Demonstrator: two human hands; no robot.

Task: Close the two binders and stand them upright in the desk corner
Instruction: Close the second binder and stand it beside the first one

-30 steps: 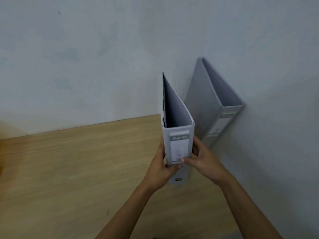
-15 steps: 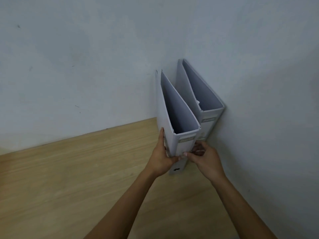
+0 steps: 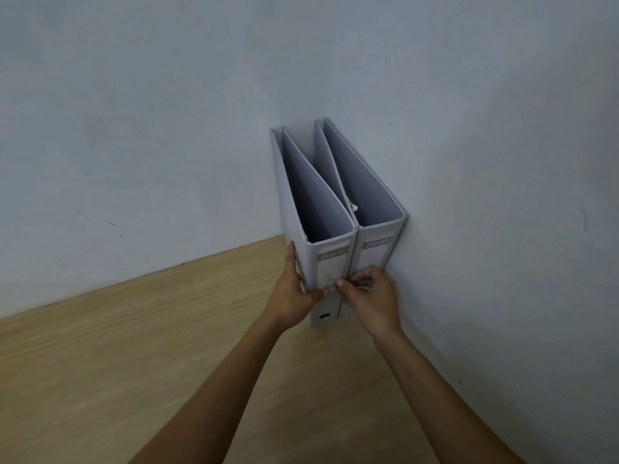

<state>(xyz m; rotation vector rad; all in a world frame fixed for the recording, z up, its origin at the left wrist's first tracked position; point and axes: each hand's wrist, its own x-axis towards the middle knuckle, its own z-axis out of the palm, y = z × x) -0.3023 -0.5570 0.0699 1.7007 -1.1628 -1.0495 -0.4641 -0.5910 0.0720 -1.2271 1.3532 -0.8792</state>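
Wood-grain laminate, pale and matte, covers the desk point(image 3: 134, 356), which meets smooth grey-white walls point(image 3: 150, 128) at the back and right. Left hand point(image 3: 294, 293) wraps the left cover of the left binder point(image 3: 330, 262), thumb across its spine. That binder is stiff grey board, wedge-shaped from above, with a printed label and a finger hole low on the spine. Right hand point(image 3: 371, 296) pinches the same spine's lower edge, fingers curled shut. Touching alongside, the right binder point(image 3: 376, 249), identical, stands upright against the right wall in the corner.
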